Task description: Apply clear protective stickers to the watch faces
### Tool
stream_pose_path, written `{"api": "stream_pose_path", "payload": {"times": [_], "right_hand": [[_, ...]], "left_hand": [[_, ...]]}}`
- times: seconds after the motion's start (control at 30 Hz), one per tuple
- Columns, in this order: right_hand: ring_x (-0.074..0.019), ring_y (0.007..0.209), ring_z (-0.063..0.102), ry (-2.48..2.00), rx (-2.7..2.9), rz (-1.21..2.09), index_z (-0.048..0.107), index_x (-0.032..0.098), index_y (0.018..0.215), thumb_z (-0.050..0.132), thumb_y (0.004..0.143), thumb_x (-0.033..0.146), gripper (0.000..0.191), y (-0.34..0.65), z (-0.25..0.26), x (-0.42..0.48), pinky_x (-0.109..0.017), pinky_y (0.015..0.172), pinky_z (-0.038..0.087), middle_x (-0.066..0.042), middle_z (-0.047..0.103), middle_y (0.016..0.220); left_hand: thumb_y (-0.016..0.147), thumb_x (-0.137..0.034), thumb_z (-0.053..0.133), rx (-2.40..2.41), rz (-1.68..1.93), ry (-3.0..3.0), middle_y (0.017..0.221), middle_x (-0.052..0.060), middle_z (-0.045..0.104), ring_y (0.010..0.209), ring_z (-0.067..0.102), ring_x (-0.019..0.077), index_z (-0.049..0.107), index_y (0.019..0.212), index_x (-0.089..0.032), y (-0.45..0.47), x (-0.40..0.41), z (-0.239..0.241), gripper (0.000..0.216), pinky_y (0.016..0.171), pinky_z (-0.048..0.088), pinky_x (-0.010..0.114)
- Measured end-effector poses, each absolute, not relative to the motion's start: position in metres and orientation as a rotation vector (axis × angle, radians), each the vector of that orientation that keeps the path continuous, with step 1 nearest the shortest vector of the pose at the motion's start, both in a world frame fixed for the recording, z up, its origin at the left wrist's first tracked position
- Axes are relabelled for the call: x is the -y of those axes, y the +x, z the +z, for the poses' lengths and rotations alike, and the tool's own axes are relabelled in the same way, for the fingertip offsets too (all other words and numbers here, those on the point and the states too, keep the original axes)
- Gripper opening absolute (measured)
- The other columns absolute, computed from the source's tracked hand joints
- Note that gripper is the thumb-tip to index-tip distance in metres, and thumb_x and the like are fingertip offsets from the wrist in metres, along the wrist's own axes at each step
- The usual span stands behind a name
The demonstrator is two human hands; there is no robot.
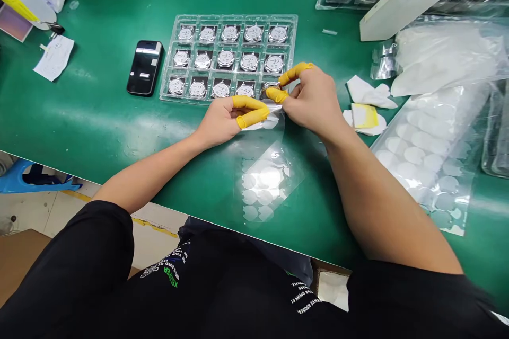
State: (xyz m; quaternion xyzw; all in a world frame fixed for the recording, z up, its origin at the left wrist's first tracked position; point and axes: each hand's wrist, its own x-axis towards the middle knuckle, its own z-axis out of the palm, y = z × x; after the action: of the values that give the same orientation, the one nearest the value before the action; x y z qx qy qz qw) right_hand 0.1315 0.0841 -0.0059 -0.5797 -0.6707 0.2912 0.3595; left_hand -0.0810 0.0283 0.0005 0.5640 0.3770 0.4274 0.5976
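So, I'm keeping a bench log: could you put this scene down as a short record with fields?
Left hand: pinches clear film
Right hand: at a round piece, exact grip unclear
Finger covers: yellow, on both hands
Tray: clear, three rows of five
Phone: left of the tray
Middle sheet: clear, whitish circles, on green table

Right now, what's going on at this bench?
A person works two-handed at a plastic tray. The left hand pinches clear film beside the tray's near edge; the right hand is at a round metal piece in the near right corner, its grip unclear. Fourteen more round pieces sit in the tray. A sheet with round patches lies nearer the person.
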Motion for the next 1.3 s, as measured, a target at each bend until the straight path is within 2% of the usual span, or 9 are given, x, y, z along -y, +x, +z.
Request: {"api": "stream_pose_path", "payload": {"times": [0.07, 0.17, 0.27, 0.4, 0.93, 1.0, 1.1, 1.17, 1.3], "right_hand": [[-0.0171, 0.077, 0.058, -1.394, 1.512, 0.812, 0.061, 0.022, 0.087, 0.094, 0.070, 0.048, 0.044, 0.134, 0.003, -0.075, -0.038, 0.075, 0.056, -0.002, 0.058, 0.081], [-0.0079, 0.054, 0.041, -1.230, 1.199, 1.022, 0.058, 0.027, 0.102, 0.097, 0.063, 0.054, 0.062, 0.140, 0.020, -0.045, -0.025, 0.046, 0.035, 0.004, 0.056, 0.074], [-0.0051, 0.045, 0.030, -1.182, 1.102, 1.388, 0.053, 0.030, 0.111, 0.100, 0.057, 0.054, 0.075, 0.141, 0.030, -0.006, -0.022, 0.039, 0.021, 0.009, 0.054, 0.069], [-0.0050, 0.043, 0.033, -1.253, 1.057, 1.602, 0.051, 0.030, 0.111, 0.102, 0.052, 0.055, 0.082, 0.132, 0.024, 0.020, -0.022, 0.038, 0.022, 0.010, 0.054, 0.068], [-0.0137, 0.060, 0.057, -1.280, 1.183, 1.595, 0.059, 0.028, 0.115, 0.100, 0.058, 0.053, 0.074, 0.121, 0.014, 0.017, -0.029, 0.055, 0.047, 0.004, 0.065, 0.076], [-0.0149, 0.062, 0.056, -1.306, 1.401, 1.422, 0.067, 0.027, 0.112, 0.093, 0.069, 0.048, 0.055, 0.138, 0.017, 0.009, -0.033, 0.059, 0.049, 0.001, 0.066, 0.079], [-0.0174, 0.075, 0.056, -1.455, 1.753, 0.678, 0.080, 0.027, 0.097, 0.080, 0.079, 0.024, 0.018, 0.195, 0.022, -0.021, -0.042, 0.078, 0.050, -0.006, 0.068, 0.091], [-0.0192, 0.084, 0.058, -1.619, 1.759, 0.363, 0.082, 0.026, 0.084, 0.073, 0.072, 0.005, 0.026, 0.243, 0.023, -0.048, -0.046, 0.090, 0.048, -0.009, 0.068, 0.094], [-0.0205, 0.091, 0.059, -1.845, 1.865, 0.427, 0.080, 0.027, 0.068, 0.074, 0.056, -0.010, 0.039, 0.305, 0.016, -0.082, -0.051, 0.097, 0.045, -0.010, 0.071, 0.099]], "left_hand": [[0.073, -0.065, 0.089, -0.880, 0.930, 1.308, 0.096, 0.005, 0.079, 0.093, 0.078, 0.0205, 0.079, 0.100, -0.019, -0.079, -0.024, 0.000, 0.054, 0.086, 0.066, 0.039], [0.077, -0.058, 0.089, -0.901, 0.906, 1.318, 0.094, 0.006, 0.080, 0.090, 0.079, 0.0197, 0.077, 0.110, -0.018, -0.076, -0.017, -0.004, 0.053, 0.087, 0.066, 0.038], [0.070, -0.052, 0.095, -0.926, 0.954, 1.384, 0.101, 0.006, 0.081, 0.098, 0.079, 0.0214, 0.074, 0.123, -0.021, -0.075, -0.010, -0.008, 0.065, 0.094, 0.065, 0.038], [0.059, -0.048, 0.101, -0.860, 0.920, 1.555, 0.097, 0.003, 0.082, 0.094, 0.079, 0.0228, 0.073, 0.130, -0.026, -0.079, -0.007, -0.011, 0.079, 0.091, 0.064, 0.037], [0.065, -0.034, 0.091, -1.017, 0.809, 1.756, 0.086, -0.001, 0.080, 0.076, 0.074, 0.0168, 0.080, 0.113, -0.024, -0.083, -0.004, 0.001, 0.050, 0.073, 0.058, 0.028], [0.065, -0.033, 0.092, -1.009, 0.827, 1.711, 0.084, 0.000, 0.080, 0.075, 0.074, 0.0169, 0.080, 0.115, -0.024, -0.083, -0.005, -0.002, 0.052, 0.072, 0.059, 0.028], [0.064, -0.033, 0.093, -1.027, 0.874, 1.641, 0.087, 0.001, 0.080, 0.078, 0.075, 0.0175, 0.079, 0.116, -0.025, -0.083, -0.007, -0.005, 0.055, 0.075, 0.060, 0.030], [0.062, -0.034, 0.095, -1.055, 0.876, 1.614, 0.092, 0.003, 0.081, 0.080, 0.074, 0.0173, 0.079, 0.116, -0.024, -0.082, -0.008, -0.004, 0.057, 0.076, 0.061, 0.030], [0.061, -0.034, 0.096, -1.078, 0.851, 1.564, 0.092, 0.004, 0.080, 0.079, 0.073, 0.0168, 0.078, 0.116, -0.023, -0.082, -0.010, 0.000, 0.058, 0.076, 0.061, 0.031]]}}
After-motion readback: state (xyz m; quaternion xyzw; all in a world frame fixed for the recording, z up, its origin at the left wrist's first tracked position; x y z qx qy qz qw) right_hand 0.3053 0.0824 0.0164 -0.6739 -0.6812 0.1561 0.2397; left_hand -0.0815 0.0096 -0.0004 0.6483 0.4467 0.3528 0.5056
